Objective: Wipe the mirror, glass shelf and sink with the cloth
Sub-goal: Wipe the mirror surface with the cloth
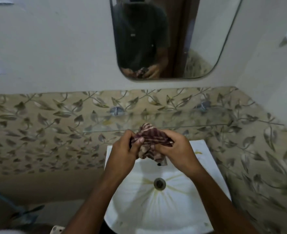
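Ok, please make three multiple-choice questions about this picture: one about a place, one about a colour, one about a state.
1. Where is the cloth?
A. above the sink
B. on the glass shelf
C. on the floor

2. What colour is the cloth?
A. plain white
B. dark red with pale stripes
C. green

3. How is the cloth held?
A. flat against the mirror
B. hanging loose
C. bunched in both hands

Answers: 1 A, it hangs over the basin; 2 B, the stripes show; 3 C, the left hand and right hand grip it.
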A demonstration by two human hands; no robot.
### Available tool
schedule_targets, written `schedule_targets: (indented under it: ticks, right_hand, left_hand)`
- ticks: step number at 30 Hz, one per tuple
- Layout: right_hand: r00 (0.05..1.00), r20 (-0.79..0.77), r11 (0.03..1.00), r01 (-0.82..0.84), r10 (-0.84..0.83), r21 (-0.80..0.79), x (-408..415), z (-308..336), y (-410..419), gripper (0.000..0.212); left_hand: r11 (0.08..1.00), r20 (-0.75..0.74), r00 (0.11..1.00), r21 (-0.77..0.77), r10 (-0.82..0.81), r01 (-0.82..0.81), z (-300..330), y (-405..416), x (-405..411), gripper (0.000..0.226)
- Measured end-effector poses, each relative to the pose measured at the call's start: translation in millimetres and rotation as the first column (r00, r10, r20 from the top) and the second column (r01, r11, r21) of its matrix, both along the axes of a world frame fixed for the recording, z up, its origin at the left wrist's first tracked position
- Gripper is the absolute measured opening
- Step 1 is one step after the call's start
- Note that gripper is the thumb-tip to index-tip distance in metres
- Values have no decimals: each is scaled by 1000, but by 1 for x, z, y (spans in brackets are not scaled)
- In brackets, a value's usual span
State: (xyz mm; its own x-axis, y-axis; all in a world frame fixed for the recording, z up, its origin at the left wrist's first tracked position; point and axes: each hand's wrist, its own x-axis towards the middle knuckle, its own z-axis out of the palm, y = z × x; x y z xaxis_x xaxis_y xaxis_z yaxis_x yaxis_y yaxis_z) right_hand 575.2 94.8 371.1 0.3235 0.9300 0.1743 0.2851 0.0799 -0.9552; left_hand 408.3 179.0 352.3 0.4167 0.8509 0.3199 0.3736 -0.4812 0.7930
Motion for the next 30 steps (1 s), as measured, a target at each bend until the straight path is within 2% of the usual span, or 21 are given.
schedule_targets:
  ticks: [4, 12, 17, 22, 25, 30]
  right_hand:
    - [992, -128, 1000, 1, 2, 22, 40, -7, -21, 31]
    - [974, -215, 982, 112, -78, 154, 82, 8, -27, 29]
    - [977, -191, 944, 150, -96, 293, 95, 35, -10, 33]
    - [987, -123, 926, 138, -100, 352, 99, 63, 9, 33]
    - [989, -104, 916, 141, -109, 376, 98, 73, 18, 32]
    - [991, -45, 906, 137, -130, 401, 97, 94, 41, 32]
  left_hand:
    - [999, -67, 996, 4, -51, 51, 0, -12, 42, 33]
    - [989, -35, 999, 148, -1, 6, 23, -16, 98, 46]
    - [963, -53, 999, 271, 9, 6, 59, -11, 108, 44]
    - [926, -83, 995, 378, 46, -11, 92, 6, 105, 34]
    - [930, -42, 999, 368, 26, -9, 105, 17, 106, 28]
    - [933, 31, 999, 360, -35, 22, 131, 37, 111, 36]
